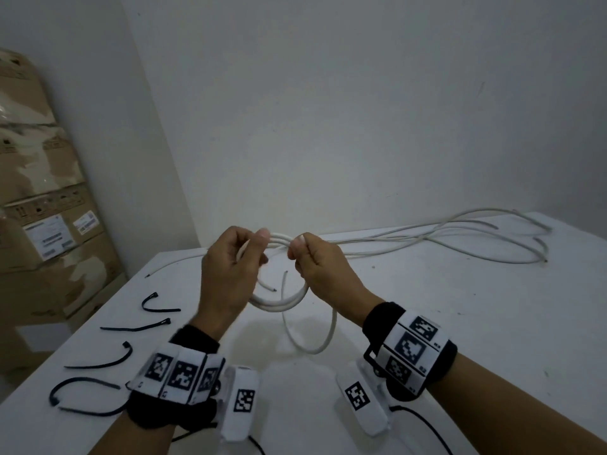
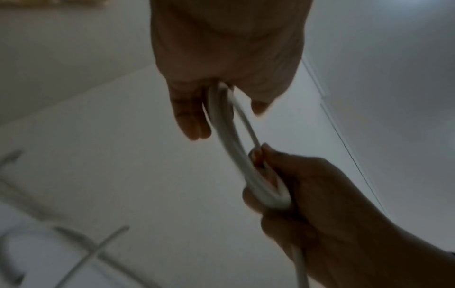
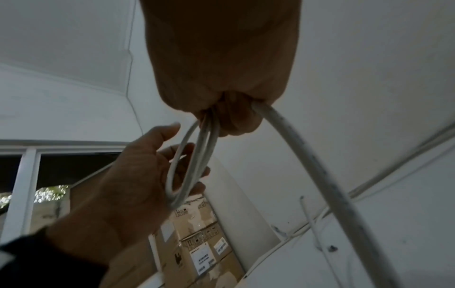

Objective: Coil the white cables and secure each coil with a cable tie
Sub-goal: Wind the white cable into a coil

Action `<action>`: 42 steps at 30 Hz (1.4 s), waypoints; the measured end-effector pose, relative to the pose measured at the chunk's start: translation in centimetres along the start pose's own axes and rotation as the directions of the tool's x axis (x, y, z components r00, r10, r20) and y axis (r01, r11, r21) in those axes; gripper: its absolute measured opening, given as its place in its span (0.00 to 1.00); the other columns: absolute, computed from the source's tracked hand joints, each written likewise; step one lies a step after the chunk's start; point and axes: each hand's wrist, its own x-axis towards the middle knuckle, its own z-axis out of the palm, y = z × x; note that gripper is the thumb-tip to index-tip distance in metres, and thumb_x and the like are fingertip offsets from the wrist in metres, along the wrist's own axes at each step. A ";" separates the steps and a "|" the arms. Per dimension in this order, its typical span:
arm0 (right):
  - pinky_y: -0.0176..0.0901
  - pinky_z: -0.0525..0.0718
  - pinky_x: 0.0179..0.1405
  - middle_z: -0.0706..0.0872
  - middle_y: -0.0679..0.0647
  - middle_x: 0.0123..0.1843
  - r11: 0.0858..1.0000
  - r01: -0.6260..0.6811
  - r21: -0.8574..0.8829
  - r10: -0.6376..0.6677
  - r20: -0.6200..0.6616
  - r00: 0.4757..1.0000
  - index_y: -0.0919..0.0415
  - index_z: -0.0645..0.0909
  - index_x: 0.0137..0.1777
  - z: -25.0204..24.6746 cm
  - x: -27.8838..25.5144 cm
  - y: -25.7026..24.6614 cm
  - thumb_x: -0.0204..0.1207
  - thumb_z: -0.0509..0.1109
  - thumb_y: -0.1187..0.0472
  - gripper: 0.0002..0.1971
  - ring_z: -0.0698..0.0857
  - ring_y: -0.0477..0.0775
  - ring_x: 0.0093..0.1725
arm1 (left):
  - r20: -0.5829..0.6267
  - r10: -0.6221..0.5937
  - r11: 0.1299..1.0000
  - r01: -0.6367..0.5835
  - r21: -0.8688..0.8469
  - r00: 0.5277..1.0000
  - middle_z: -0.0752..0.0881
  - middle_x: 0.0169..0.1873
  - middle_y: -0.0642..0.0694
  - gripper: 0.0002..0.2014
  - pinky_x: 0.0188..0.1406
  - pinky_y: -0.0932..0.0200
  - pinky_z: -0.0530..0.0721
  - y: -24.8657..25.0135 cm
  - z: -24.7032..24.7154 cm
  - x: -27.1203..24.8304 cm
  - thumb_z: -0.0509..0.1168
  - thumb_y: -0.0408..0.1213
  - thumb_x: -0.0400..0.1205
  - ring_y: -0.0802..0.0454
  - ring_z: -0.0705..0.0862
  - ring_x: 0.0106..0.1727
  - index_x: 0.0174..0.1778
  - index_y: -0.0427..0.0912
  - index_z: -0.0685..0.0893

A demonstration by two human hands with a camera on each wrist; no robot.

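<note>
A small coil of round white plastic-sheathed cable (image 1: 279,303) is held up above the white table (image 1: 427,323) between both hands. The left hand (image 1: 226,274) is curled round the coil's left side, thumb and fingers closed on the loops; in the right wrist view the loops (image 3: 189,165) are seen lying across its palm. The right hand (image 1: 322,267) is clenched on the coil's right side, with the strands pinched under the thumb. From this grip a free length of the same cable (image 1: 323,336) hangs in a loop towards the table. Two cut cable ends (image 1: 272,289) stick out inside the coil. More loose white cables (image 1: 443,238) are spread along the far part of the table, near the wall. Several black plastic cable ties (image 1: 98,362) lie apart on the table's left edge. Taped brown cardboard boxes (image 1: 42,198) are stacked left of the table.
</note>
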 end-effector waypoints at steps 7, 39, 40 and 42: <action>0.34 0.69 0.22 0.76 0.48 0.30 0.990 -0.110 0.090 0.085 0.242 0.966 0.58 0.79 0.41 -1.3 0.9 -1.5 0.86 0.56 0.50 0.18 0.70 0.42 0.22 | 0.479 -0.205 0.978 0.157 0.140 0.854 0.77 0.12 0.53 0.24 0.13 0.66 0.65 2.7 -0.7 2.2 0.59 0.52 0.84 0.56 0.66 0.12 0.41 0.32 0.83; 0.38 0.69 0.26 0.82 0.53 0.35 0.881 -0.263 0.395 0.267 0.045 0.963 0.54 0.73 0.46 -2.3 1.3 -0.4 0.74 0.71 0.64 0.09 0.73 0.48 0.30 | 0.036 -0.329 0.931 0.331 -0.154 0.944 0.67 0.14 0.48 0.20 0.14 0.64 0.63 0.6 1.7 0.0 0.61 0.52 0.85 0.53 0.63 0.14 0.38 0.37 0.79; 0.37 0.69 0.27 0.82 0.52 0.34 0.855 -0.336 0.396 0.314 0.121 0.942 0.54 0.74 0.45 -2.6 1.4 -0.5 0.74 0.71 0.64 0.08 0.74 0.48 0.30 | 0.048 -0.342 0.923 0.345 -0.171 0.939 0.66 0.13 0.49 0.20 0.13 0.66 0.62 0.7 1.7 -0.1 0.61 0.52 0.85 0.53 0.62 0.13 0.38 0.37 0.79; 0.37 0.70 0.29 0.82 0.50 0.33 0.828 -0.428 0.362 0.357 0.248 0.901 0.52 0.78 0.42 -3.1 1.7 -0.7 0.74 0.69 0.63 0.05 0.76 0.46 0.30 | 0.073 -0.361 0.908 0.368 -0.199 0.930 0.65 0.11 0.52 0.20 0.13 0.66 0.60 0.7 1.8 -0.3 0.61 0.51 0.85 0.54 0.61 0.13 0.38 0.36 0.78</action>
